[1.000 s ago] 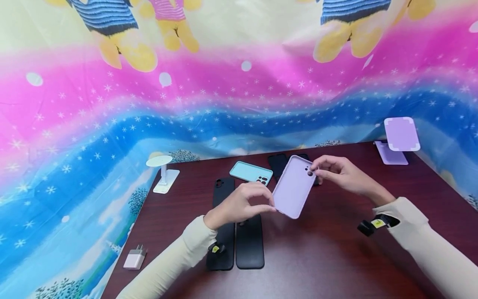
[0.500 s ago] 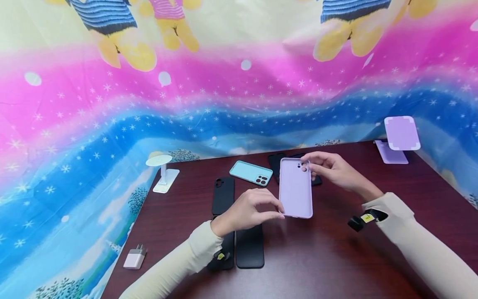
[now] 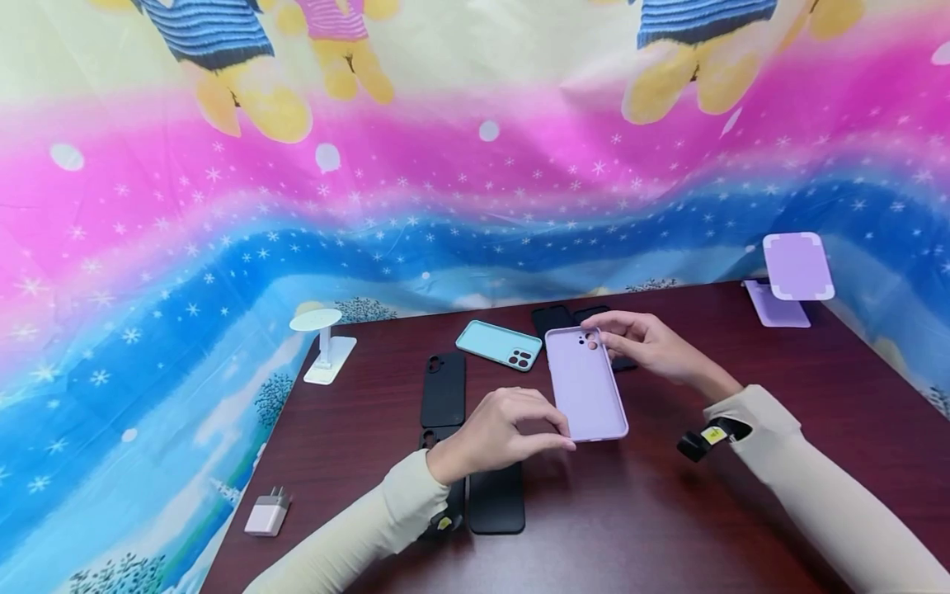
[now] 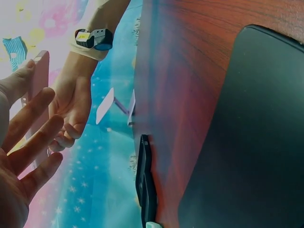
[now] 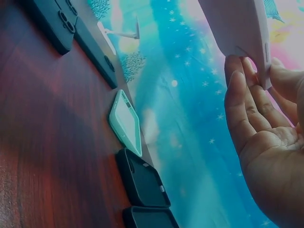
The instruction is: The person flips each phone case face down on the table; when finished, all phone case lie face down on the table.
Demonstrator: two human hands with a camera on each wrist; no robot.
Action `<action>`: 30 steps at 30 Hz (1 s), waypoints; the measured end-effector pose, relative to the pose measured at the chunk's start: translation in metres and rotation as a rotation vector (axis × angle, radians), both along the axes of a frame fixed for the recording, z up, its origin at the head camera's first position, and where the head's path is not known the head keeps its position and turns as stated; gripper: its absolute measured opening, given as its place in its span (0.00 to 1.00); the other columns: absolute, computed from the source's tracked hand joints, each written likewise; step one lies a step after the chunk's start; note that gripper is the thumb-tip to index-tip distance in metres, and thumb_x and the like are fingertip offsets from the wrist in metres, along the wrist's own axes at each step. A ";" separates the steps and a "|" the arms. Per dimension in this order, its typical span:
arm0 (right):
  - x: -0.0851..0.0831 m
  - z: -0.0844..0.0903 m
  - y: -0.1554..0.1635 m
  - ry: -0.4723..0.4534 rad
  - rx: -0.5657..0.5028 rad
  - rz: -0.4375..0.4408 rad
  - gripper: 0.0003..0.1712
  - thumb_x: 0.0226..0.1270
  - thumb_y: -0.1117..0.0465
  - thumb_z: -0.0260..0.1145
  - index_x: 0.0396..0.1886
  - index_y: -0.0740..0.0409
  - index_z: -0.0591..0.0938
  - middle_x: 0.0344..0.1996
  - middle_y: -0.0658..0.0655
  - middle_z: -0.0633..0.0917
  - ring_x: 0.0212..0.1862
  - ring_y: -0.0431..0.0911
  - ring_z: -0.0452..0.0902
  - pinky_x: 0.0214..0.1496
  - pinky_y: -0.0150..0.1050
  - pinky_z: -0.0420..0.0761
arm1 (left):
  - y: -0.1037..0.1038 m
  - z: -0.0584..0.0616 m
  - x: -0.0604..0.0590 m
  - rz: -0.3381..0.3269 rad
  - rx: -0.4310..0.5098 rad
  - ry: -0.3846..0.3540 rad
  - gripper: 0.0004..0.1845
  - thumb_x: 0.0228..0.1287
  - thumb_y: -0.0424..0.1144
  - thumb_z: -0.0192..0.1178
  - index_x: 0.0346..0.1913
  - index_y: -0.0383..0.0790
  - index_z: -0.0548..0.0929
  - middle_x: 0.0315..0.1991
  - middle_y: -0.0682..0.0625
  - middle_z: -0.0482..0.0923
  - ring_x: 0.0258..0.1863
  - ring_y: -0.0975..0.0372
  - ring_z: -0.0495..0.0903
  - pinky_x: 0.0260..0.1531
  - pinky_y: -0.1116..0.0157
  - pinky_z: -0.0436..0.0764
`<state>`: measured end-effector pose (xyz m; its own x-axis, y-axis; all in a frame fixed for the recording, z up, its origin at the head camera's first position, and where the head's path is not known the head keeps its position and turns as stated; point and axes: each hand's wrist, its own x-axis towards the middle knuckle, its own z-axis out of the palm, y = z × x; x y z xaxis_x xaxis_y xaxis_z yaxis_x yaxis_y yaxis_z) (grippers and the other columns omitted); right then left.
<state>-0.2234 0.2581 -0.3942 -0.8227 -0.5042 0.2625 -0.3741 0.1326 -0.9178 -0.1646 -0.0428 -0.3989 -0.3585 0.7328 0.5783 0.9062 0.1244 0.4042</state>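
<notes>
A lilac phone case [image 3: 588,388] is held up above the table between both hands, its hollow inner side facing the head camera. My left hand [image 3: 512,429] pinches its lower left corner between thumb and fingertips. At the upper right corner, beside the camera holes, my right hand [image 3: 641,342] pinches it with thumb and fingers. The right wrist view shows the thumb on the lilac case's [image 5: 244,28] edge and the fingers behind it. Below the left hand lie black phone cases [image 3: 497,499], partly hidden by that hand and its sleeve.
A mint phone case [image 3: 499,345] lies behind the hands, with dark cases [image 3: 552,318] beside it, partly covered. A white stand [image 3: 326,351] is at the back left and a lilac stand [image 3: 797,268] at the back right. A white charger plug [image 3: 268,511] sits near the left edge.
The lilac case has swung from a rightward lean to a slight leftward lean and come down a little. The right hand has moved left and the left hand slightly right and down.
</notes>
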 end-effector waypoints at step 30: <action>-0.010 -0.016 -0.011 -0.005 -0.202 0.238 0.27 0.73 0.76 0.60 0.69 0.64 0.68 0.65 0.49 0.81 0.62 0.42 0.81 0.54 0.37 0.85 | -0.004 0.004 -0.002 0.001 -0.014 0.009 0.05 0.61 0.44 0.75 0.38 0.50 0.90 0.35 0.60 0.87 0.39 0.75 0.82 0.48 0.78 0.76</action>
<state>-0.2336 0.2470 -0.4105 -0.6894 -0.6209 0.3730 -0.3682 -0.1430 -0.9187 -0.1668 -0.0465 -0.3949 -0.3538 0.7408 0.5710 0.9098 0.1310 0.3938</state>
